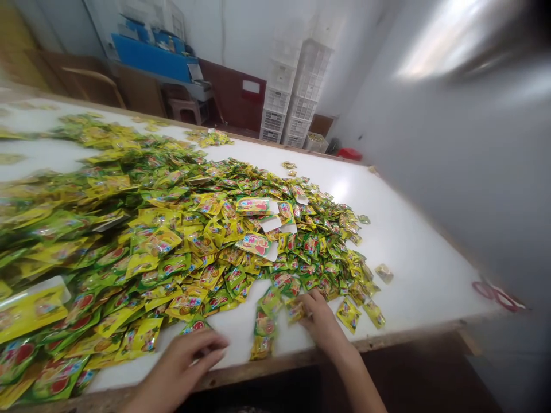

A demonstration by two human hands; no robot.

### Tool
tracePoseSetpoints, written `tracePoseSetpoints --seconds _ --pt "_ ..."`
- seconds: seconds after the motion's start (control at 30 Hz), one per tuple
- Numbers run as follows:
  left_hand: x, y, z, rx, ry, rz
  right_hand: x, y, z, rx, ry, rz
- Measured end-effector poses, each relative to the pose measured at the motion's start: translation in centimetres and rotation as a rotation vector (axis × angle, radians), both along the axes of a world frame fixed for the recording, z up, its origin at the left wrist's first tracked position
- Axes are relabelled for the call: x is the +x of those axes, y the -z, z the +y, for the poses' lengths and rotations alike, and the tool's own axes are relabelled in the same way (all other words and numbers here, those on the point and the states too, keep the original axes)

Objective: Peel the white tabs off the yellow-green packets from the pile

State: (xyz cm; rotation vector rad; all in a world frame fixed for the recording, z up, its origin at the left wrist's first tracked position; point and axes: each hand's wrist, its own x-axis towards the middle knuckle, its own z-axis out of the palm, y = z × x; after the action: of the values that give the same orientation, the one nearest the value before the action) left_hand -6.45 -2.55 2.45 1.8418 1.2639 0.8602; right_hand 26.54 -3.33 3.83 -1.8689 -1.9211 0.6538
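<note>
A large heap of small shiny yellow and green candy packets (181, 241) with fruit pictures spreads over the white table. At the near edge my right hand (322, 322) has its fingers closed on a yellow packet (295, 310). Just left of it, a short column of packets (264, 324) lies on the bare tabletop. My left hand (185, 358) hovers over the table edge, fingers loosely curled and thumb apart; it is slightly blurred, and no item shows in it. A green packet (197, 325) lies beyond its fingers.
Open printed cartons (257, 245) lie on the heap, and a yellow carton (34, 310) is at the left. Red-handled scissors (495, 293) rest near the right edge. Stacked white crates (301, 97), a stool (185, 103) and a blue-covered table (150, 57) stand behind.
</note>
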Motion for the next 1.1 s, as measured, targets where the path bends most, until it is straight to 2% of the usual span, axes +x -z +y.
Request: tracePoseSetpoints --seconds 0.07,0.17,0.27,0.4,0.53,0.63,0.73,0.9,1.0,1.1 --pt "4.5 0.1 2.5 -0.059 0.122 0.113 -0.1 0.0 -0.6 0.052 -0.004 0.000" --pt "10.9 0.7 5.4 -0.057 0.002 0.226 -0.5 0.7 -1.0 0.084 0.020 0.078" --pt "13.8 1.6 6.5 -0.059 -0.052 0.267 -1.2 1.8 -0.6 0.115 0.129 0.120" --pt "12.8 2.7 6.8 -0.112 -0.019 0.240 -1.6 2.5 0.4 0.151 0.214 0.093" --pt "11.4 3.0 6.6 -0.152 -0.017 0.200 -1.2 2.2 0.7 0.084 0.234 0.417" --pt "11.7 3.1 6.3 -0.114 -0.015 0.221 -1.9 2.0 1.1 0.087 0.148 0.557" --pt "12.2 3.3 6.5 -0.079 -0.010 0.253 -3.7 2.1 2.2 0.040 0.085 0.477" --pt "11.5 3.6 7.3 -0.061 0.072 0.279 -5.8 2.4 3.5 0.051 0.190 0.357" --pt "10.7 2.7 7.3 -0.012 0.140 0.295 -6.0 2.6 3.0 0.098 0.233 0.331" --pt "10.3 0.3 7.7 0.070 0.153 0.330 -5.8 2.8 2.4 0.143 0.241 0.226"
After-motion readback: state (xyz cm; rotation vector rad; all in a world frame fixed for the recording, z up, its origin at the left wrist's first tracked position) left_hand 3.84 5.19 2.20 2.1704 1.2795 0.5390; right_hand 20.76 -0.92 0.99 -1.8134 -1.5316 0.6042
